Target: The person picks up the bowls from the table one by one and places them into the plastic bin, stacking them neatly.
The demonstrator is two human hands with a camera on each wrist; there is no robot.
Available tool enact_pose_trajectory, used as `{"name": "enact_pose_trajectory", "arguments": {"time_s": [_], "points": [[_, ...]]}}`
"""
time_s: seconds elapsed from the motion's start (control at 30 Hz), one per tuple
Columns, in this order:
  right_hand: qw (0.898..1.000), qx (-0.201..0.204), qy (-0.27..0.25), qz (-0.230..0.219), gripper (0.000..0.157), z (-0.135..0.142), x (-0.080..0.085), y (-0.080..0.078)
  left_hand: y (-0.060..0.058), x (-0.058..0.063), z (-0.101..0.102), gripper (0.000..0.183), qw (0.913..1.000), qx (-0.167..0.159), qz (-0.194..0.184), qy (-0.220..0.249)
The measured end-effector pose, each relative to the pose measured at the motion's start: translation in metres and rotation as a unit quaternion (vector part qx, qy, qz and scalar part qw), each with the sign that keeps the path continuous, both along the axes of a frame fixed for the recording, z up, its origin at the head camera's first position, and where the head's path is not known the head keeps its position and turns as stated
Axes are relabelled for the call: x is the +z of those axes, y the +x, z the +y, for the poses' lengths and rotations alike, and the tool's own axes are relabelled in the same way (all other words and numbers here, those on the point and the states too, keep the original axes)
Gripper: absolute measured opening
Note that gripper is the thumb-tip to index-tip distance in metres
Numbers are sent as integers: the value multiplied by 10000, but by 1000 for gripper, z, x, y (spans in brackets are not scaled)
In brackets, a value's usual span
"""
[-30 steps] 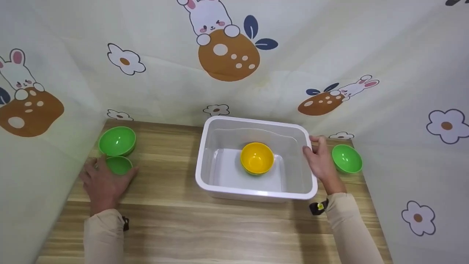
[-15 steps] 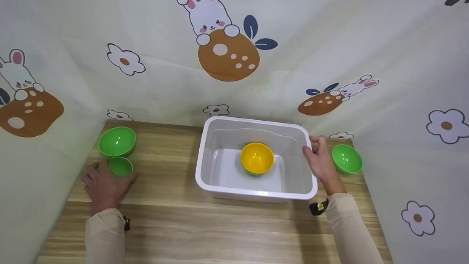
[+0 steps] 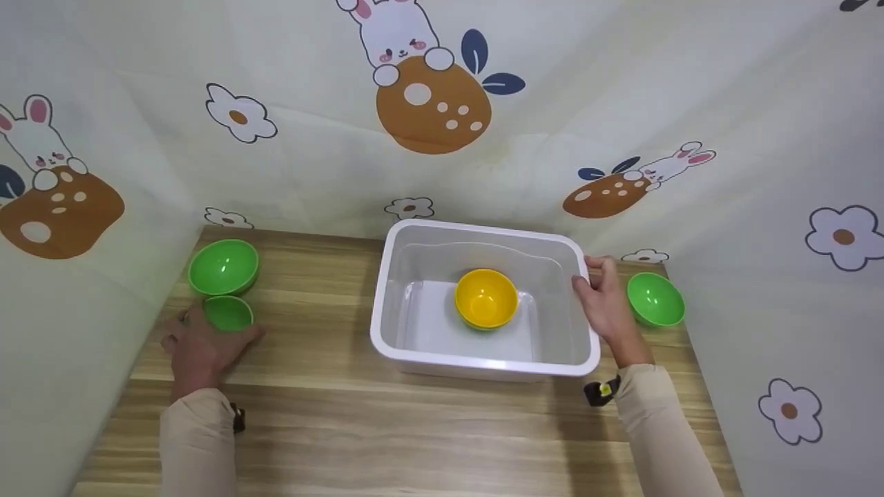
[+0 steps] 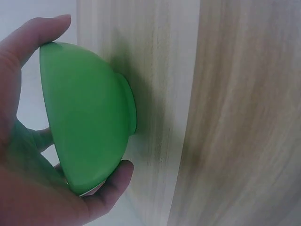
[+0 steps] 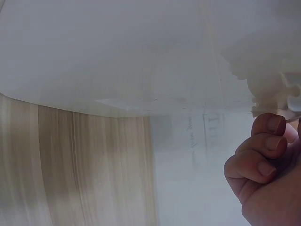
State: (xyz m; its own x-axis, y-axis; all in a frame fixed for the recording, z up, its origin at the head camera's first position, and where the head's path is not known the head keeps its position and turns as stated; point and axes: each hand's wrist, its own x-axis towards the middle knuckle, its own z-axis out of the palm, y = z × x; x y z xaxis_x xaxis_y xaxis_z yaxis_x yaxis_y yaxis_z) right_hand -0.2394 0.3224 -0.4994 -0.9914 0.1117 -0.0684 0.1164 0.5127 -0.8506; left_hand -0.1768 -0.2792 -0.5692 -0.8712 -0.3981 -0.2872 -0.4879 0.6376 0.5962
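Head view has the left hand (image 3: 202, 348) at the left of the wooden table (image 3: 414, 442), clamped on a small green bowl (image 3: 231, 314): the left wrist view shows the thumb at its rim on one side and fingers round the other, the bowl mouth up, its foot on or just above the wood, I cannot tell which. Just beyond it, at the far left, sits a larger green bowl (image 3: 223, 267). Mid-table, toward the far edge, stands a white box (image 3: 483, 363) with a yellow bowl (image 3: 485, 298) inside; the right hand (image 3: 609, 307) grips the box's right rim, fingers curled outside. Right of that hand, near the table's right edge, rests another green bowl (image 3: 656, 299)
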Motion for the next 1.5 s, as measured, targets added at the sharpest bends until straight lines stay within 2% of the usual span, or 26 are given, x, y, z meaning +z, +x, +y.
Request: {"name": "enact_pose_trajectory", "arguments": {"time_s": [0.37, 0.57, 0.8, 1.07, 1.27, 1.5], "points": [[10000, 14, -64, -16, 42, -4, 0, 0, 4, -4, -4, 118, 9994, 224, 25, -253], [10000, 11, -22, -31, 42, -4, 2, 0, 9, -1, -5, 118, 9995, 238, -69, -171], [10000, 11, -47, -55, 42, -3, 3, 1, 15, 2, -4, 118, 9995, 204, 35, -225], [9999, 1, -118, -44, 41, -2, 3, 1, 15, 18, 5, 119, 9996, 46, 4, -272], [10000, -38, -70, -21, 42, -1, 1, 1, 14, 36, 15, 115, 9990, -201, 310, -248], [9999, 23, -76, -114, 44, 1, 1, 1, 9, 61, 28, 110, 9953, -493, 700, -446]]}}
